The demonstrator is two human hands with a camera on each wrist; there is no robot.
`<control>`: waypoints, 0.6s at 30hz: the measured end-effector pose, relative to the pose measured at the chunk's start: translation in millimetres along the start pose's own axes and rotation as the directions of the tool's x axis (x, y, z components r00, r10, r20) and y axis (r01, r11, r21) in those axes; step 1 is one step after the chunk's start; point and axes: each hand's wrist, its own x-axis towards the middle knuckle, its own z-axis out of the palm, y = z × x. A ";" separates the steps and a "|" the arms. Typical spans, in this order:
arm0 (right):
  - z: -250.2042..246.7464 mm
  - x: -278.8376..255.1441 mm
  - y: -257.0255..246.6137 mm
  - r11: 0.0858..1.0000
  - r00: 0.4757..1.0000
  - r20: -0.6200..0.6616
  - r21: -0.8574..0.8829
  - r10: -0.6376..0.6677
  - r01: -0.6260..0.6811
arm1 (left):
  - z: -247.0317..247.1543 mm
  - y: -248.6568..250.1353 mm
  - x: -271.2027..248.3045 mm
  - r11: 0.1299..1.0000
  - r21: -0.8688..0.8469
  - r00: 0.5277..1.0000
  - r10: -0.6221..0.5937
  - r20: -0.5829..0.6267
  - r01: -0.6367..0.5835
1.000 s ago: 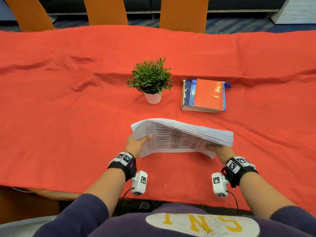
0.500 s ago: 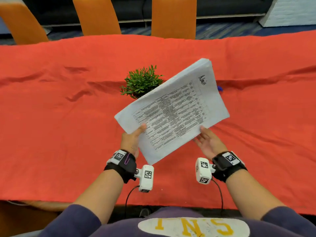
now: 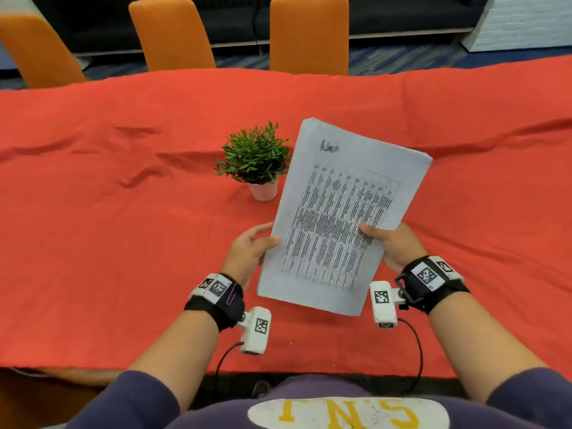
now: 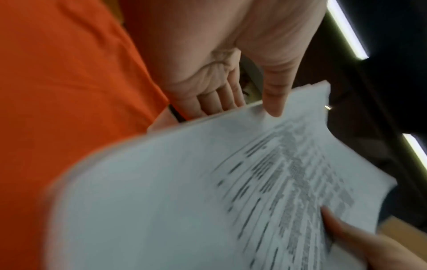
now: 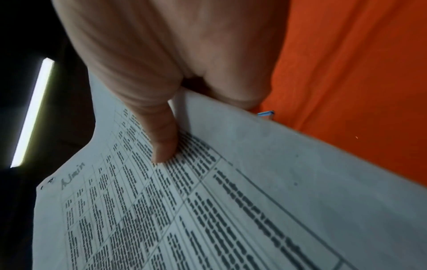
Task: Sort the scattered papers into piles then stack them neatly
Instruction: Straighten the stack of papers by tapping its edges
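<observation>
Paper stack (image 3: 340, 218) up mid-frame: right hand (image 3: 393, 246) pinches it thumb-on-top, left hand (image 3: 247, 249) lightly pinches its left edge.

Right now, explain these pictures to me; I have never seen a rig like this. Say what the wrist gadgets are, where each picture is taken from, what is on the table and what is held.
No machine: a person works bare-handed. The white boxes are the left wrist camera and right wrist camera. The wide picture comes from a head-worn camera looking down; each close-up looks along one hand. The left hand and right hand hold a stack of papers above the red cloth, thumbs on the printed top sheet. A potted plant stands on the cloth; orange chairs line the far side.
</observation>
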 end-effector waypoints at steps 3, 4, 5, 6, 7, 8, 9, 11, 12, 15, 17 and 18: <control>7.2 -3.7 3.8 0.977 0.999 0.028 -0.207 -0.047 0.052 | 19.0 11.5 2.2 0.975 0.168 0.989 0.146 0.007 -0.145; 8.7 -4.2 5.4 0.961 0.997 0.035 -0.269 -0.064 0.071 | 24.0 13.9 2.7 0.964 0.184 0.979 0.201 -0.019 -0.194; 11.0 -5.7 5.9 0.946 0.995 0.041 -0.309 -0.086 0.095 | 27.2 14.7 3.0 0.954 0.183 0.967 0.250 -0.047 -0.238; 12.0 -7.1 6.7 0.939 0.993 0.045 -0.325 -0.106 0.115 | 28.9 14.1 2.6 0.946 0.176 0.955 0.289 -0.070 -0.273; 13.3 -8.9 7.6 0.938 0.992 0.046 -0.322 -0.119 0.127 | 29.8 12.0 1.4 0.940 0.168 0.945 0.314 -0.088 -0.297; 13.6 -10.8 9.1 0.940 0.991 0.043 -0.313 -0.126 0.133 | 29.4 7.6 0.5 0.939 0.162 0.941 0.322 -0.109 -0.302; 14.0 -12.3 11.4 0.943 0.991 0.041 -0.307 -0.125 0.132 | 29.1 2.4 -1.0 0.944 0.148 0.940 0.315 -0.128 -0.296; 14.7 -16.4 17.4 0.946 0.994 0.050 -0.308 -0.095 0.106 | 28.6 -10.3 -3.2 0.960 0.115 0.948 0.272 -0.164 -0.256; 14.3 -18.3 20.9 0.946 0.996 0.053 -0.313 -0.074 0.087 | 29.1 -16.2 -4.4 0.966 0.101 0.951 0.252 -0.178 -0.237; 12.9 -19.6 28.9 0.949 0.998 0.024 -0.309 -0.062 0.067 | 34.3 -28.0 -6.9 0.973 0.103 0.953 0.224 -0.206 -0.206; 13.4 -20.0 30.7 0.954 0.997 -0.008 -0.291 -0.072 0.067 | 36.5 -28.5 -9.2 0.972 0.096 0.947 0.230 -0.223 -0.213; 13.5 -19.9 30.4 0.955 0.997 -0.021 -0.290 -0.079 0.070 | 37.0 -26.1 -10.3 0.970 0.093 0.945 0.240 -0.223 -0.225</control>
